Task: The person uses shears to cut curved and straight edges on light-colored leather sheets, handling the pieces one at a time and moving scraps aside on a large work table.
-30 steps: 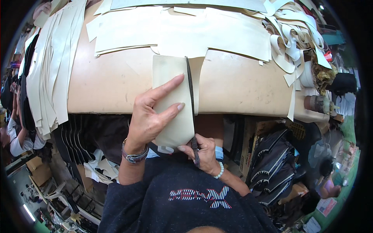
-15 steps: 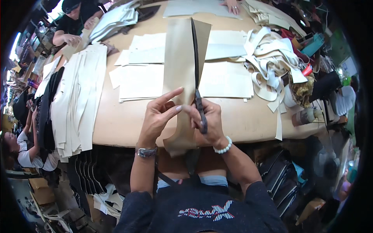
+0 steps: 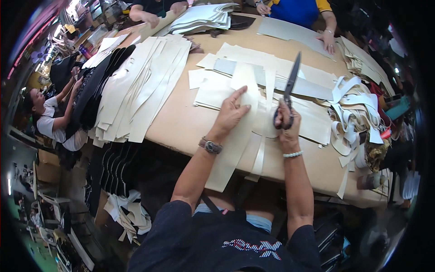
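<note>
My left hand lies flat, fingers spread, on a long cream sheet of material that runs across the table and hangs over its near edge. My right hand grips the handles of dark scissors, whose closed blades point up and away from me. A narrow cut strip lies between my hands and dangles over the table edge. A watch sits on my left wrist, a bead bracelet on my right.
The tan table carries a fanned stack of cream and dark pieces at left, flat sheets in the middle and curled offcuts at right. Other people work at the far edge and at left.
My head has turned, so the table now appears tilted. The sheet has been laid flatter. My right hand has lifted the scissors off the cut line, blades now pointing up.
</note>
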A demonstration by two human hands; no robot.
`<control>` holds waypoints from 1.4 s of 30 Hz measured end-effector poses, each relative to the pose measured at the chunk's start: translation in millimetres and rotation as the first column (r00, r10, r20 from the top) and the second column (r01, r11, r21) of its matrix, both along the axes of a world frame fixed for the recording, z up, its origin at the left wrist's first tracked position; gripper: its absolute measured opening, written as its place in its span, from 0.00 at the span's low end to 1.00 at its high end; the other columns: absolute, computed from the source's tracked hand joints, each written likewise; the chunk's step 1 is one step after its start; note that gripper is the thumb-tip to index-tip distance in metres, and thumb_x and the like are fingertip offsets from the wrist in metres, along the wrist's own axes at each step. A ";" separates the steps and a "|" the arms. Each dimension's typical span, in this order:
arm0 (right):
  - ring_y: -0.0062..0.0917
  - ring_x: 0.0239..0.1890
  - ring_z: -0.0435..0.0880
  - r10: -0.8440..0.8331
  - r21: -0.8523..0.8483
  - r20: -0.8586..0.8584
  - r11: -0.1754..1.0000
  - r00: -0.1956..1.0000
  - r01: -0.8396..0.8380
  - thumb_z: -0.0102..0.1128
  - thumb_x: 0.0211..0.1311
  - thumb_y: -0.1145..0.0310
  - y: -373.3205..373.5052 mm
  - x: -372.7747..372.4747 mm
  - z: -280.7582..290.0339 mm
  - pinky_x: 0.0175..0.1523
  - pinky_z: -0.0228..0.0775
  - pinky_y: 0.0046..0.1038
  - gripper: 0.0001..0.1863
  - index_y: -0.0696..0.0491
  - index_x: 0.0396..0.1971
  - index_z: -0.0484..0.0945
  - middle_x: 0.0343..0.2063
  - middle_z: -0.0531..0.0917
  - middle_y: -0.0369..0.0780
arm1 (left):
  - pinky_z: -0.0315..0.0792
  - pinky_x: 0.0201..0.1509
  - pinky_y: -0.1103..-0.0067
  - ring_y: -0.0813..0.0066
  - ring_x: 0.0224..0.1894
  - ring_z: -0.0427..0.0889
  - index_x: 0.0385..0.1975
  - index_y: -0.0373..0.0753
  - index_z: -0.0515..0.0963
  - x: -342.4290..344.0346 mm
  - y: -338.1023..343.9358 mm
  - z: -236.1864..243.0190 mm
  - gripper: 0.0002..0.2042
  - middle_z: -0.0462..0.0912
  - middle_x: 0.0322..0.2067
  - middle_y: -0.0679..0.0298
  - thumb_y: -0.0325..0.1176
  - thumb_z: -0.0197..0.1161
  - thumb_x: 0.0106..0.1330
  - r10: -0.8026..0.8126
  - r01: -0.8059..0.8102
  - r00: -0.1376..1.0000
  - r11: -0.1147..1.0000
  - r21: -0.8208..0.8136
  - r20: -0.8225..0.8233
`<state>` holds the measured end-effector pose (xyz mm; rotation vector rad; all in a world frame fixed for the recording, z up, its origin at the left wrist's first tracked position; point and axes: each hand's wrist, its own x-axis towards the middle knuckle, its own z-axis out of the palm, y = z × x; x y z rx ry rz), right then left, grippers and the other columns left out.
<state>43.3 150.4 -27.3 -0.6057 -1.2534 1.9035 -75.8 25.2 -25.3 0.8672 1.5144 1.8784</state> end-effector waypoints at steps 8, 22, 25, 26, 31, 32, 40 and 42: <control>0.10 0.09 0.64 -0.188 0.093 -0.009 0.978 0.982 0.188 0.63 0.50 0.59 22.2 22.8 8.0 0.14 0.53 0.12 0.15 0.54 0.17 0.71 0.09 0.67 0.29 | 0.67 0.28 0.92 0.92 0.25 0.70 0.56 0.40 0.62 -94.9 -107.8 134.7 0.26 0.75 0.39 0.71 0.21 0.49 0.54 0.248 -0.323 0.893 0.934 -0.151 -0.375; 0.10 0.08 0.63 -0.252 0.082 0.045 0.965 0.967 0.247 0.63 0.50 0.59 24.5 14.5 4.2 0.13 0.50 0.12 0.15 0.53 0.17 0.71 0.09 0.66 0.29 | 0.67 0.45 0.82 0.74 0.41 0.76 0.44 0.31 0.72 -206.2 -172.0 121.7 0.20 0.77 0.40 0.58 0.33 0.60 0.53 0.223 -0.546 0.629 0.808 -0.219 -0.744; 0.10 0.08 0.63 -0.261 0.100 0.051 0.962 0.964 0.255 0.62 0.51 0.60 27.4 17.2 3.6 0.13 0.51 0.12 0.15 0.53 0.16 0.71 0.09 0.66 0.29 | 0.69 0.44 0.78 0.71 0.39 0.77 0.35 0.32 0.77 -81.8 -186.8 67.4 0.11 0.79 0.35 0.58 0.31 0.60 0.55 -0.426 0.361 0.876 0.890 -0.278 -0.227; 0.10 0.08 0.63 -0.276 0.122 0.063 0.956 0.959 0.267 0.62 0.51 0.60 28.2 19.3 2.9 0.13 0.51 0.12 0.15 0.53 0.16 0.71 0.09 0.66 0.29 | 0.69 0.48 0.77 0.70 0.42 0.76 0.36 0.32 0.77 -38.5 -175.1 65.3 0.11 0.79 0.38 0.56 0.31 0.59 0.56 -0.632 0.536 0.774 0.689 -0.487 -0.042; 0.10 0.08 0.63 -0.239 0.179 0.079 0.959 0.968 0.222 0.62 0.51 0.61 20.2 4.0 -0.5 0.13 0.52 0.12 0.14 0.53 0.16 0.71 0.08 0.66 0.29 | 0.70 0.43 0.77 0.65 0.39 0.77 0.40 0.29 0.73 88.7 -129.2 -56.5 0.15 0.78 0.34 0.55 0.37 0.51 0.63 -0.808 0.608 0.589 0.441 -0.660 0.002; 0.10 0.08 0.64 -0.254 0.207 0.104 0.951 0.962 0.229 0.62 0.51 0.61 20.9 4.1 -1.3 0.13 0.52 0.12 0.14 0.53 0.16 0.71 0.08 0.66 0.29 | 0.71 0.40 0.77 0.66 0.36 0.78 0.39 0.30 0.73 106.6 -106.1 -56.6 0.15 0.79 0.33 0.56 0.37 0.51 0.63 -0.804 0.469 0.586 0.233 -0.852 0.102; 0.10 0.08 0.64 -0.295 0.318 0.130 0.917 0.947 0.242 0.65 0.49 0.62 16.8 2.3 0.9 0.13 0.55 0.12 0.14 0.53 0.16 0.70 0.08 0.66 0.28 | 0.71 0.39 0.77 0.67 0.35 0.78 0.39 0.30 0.73 135.7 -36.5 -131.3 0.15 0.79 0.32 0.56 0.37 0.51 0.62 -0.569 0.233 0.822 0.284 -0.930 0.032; 0.10 0.08 0.64 -0.321 0.315 0.175 0.914 0.931 0.256 0.65 0.48 0.63 22.8 10.9 -1.3 0.13 0.55 0.12 0.14 0.53 0.16 0.70 0.08 0.66 0.28 | 0.71 0.39 0.77 0.67 0.35 0.78 0.39 0.30 0.73 141.9 -20.0 -142.8 0.15 0.79 0.32 0.56 0.37 0.51 0.62 -0.587 0.266 0.808 0.291 -0.919 0.048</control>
